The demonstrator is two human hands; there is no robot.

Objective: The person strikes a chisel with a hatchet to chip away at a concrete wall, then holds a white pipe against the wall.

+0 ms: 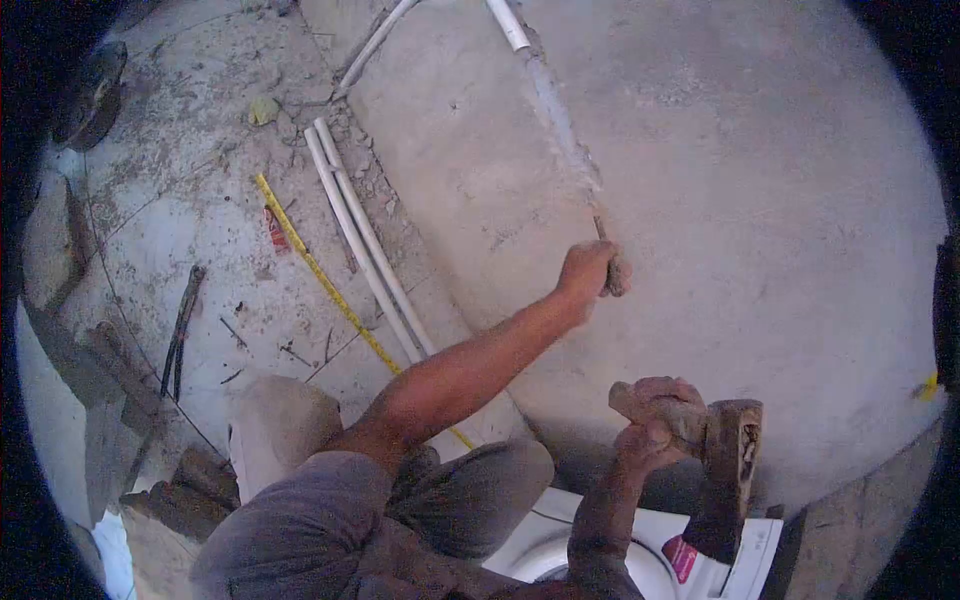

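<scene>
My left hand is closed around a chisel, whose tip meets the wall at the lower end of a chipped groove. Lower down, my right hand grips the short wooden handle of a hatchet, held with its long heavy head to the right and its dark, wide end downward. The hatchet is apart from the chisel. Above the groove, a white pipe lies in line with it.
Two white pipes and a yellow measuring tape lie along the dusty floor beside the wall. Rubble, dark rods and a red wrapper are scattered there. A white appliance stands below my right arm.
</scene>
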